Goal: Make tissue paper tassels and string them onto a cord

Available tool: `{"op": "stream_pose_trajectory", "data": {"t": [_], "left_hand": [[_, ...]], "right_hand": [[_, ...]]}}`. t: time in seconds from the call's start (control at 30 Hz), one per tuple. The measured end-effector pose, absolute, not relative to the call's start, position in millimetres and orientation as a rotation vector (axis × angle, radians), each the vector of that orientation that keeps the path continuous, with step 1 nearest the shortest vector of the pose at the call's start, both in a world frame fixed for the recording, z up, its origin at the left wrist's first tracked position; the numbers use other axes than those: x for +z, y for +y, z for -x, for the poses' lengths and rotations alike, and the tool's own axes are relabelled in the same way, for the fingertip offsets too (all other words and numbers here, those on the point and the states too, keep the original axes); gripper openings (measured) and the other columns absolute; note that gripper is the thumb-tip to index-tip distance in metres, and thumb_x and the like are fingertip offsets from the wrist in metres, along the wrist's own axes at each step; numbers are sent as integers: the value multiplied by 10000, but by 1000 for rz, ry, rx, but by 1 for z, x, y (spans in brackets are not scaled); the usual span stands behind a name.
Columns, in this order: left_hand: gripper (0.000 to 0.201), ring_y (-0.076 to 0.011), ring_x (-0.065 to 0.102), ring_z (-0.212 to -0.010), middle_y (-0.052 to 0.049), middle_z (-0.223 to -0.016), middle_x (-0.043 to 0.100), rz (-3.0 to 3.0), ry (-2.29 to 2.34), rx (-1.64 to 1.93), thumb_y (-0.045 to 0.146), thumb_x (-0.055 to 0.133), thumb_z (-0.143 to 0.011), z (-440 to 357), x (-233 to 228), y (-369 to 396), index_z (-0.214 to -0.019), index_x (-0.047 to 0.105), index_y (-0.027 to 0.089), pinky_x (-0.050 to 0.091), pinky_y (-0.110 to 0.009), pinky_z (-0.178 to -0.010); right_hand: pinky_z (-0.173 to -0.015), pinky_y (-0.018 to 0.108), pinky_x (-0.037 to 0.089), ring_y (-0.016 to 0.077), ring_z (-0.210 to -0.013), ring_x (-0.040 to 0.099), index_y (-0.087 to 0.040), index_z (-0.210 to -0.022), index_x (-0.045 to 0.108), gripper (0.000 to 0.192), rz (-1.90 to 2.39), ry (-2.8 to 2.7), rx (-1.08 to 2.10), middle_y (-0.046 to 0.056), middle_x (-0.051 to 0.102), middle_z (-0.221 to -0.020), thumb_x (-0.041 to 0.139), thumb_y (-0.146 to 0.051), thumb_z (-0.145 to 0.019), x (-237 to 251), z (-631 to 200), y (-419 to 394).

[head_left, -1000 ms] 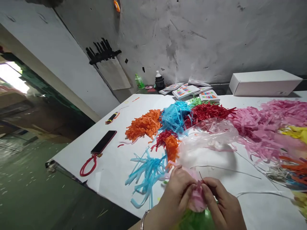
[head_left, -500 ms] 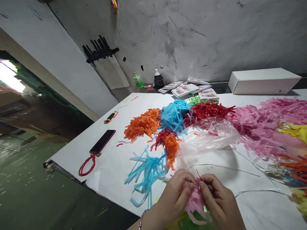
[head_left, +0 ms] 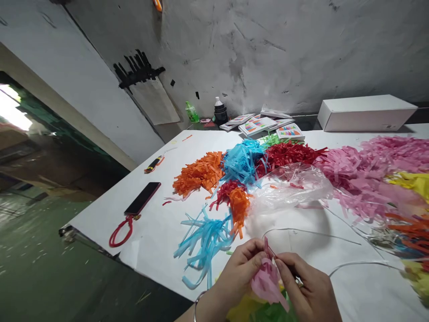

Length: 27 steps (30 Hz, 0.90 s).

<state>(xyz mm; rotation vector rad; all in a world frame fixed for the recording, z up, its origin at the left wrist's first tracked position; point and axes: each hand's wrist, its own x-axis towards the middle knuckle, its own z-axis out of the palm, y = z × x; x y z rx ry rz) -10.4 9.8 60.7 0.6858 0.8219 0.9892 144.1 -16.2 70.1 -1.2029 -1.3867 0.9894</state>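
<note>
My left hand [head_left: 246, 264] is closed in a pinch on a pink tissue-paper tassel [head_left: 266, 279], its strips hanging down below the fingers. A narrow twisted end of the pink paper stands up above the fingertips. My right hand [head_left: 301, 281] is closed beside it, pinching a thin needle-like piece [head_left: 271, 252] that reaches across to the tassel's top; its exact kind is too small to tell. Under both hands lie green paper strips [head_left: 273, 311] and yellow paper [head_left: 246, 308]. A loose blue tassel [head_left: 206, 237] rests left of my hands, touching an orange one [head_left: 239, 208].
Heaps of orange [head_left: 201, 174], blue [head_left: 244, 161], red [head_left: 291, 154] and pink strips [head_left: 362, 170] cover the table's back. A clear plastic bag [head_left: 291, 190] and a white cord [head_left: 315, 234] lie nearer. At left are a phone [head_left: 143, 199] and a cutter [head_left: 153, 164]; a white box [head_left: 367, 114] stands behind.
The pink tassel has turned and shifted slightly left between my hands. Its twisted end now sticks up higher, and the thin piece slants toward it. Both hands keep their grip.
</note>
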Motion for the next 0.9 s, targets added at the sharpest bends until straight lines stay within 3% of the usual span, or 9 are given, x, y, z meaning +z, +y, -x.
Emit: {"op": "stream_pose_trajectory", "data": {"t": [0.57,0.7,0.9], "left_hand": [[357,-122,527,-662,-14,-745,597,-983,1014,1053,477,773,-801,11,49,9,-815,633,149,413,-230,-636],[215,-141,525,-701,-11,-750,575,-1455,1230,1217,345,667,-897,13,54,5,-787,611,169,413,-247,-655],[119,-146,556,-718,5,-763,584,-1860,1304,1419,150,625,-892,12,52,3,-805,562,201,440,-260,-672]], "right_hand": [[-582,207,442,121,-569,612,-254,-896,705,220,1233,-1470,848,-25,655,-666,555,-405,-954,61,-149,-21],[-571,214,436,124,-550,599,-248,-886,683,235,1224,-1512,792,-27,658,-668,515,-385,-975,60,-146,-21],[-557,211,405,106,-521,566,-253,-892,654,230,1232,-1576,757,-52,625,-642,489,-375,-996,57,-146,-21]]}}
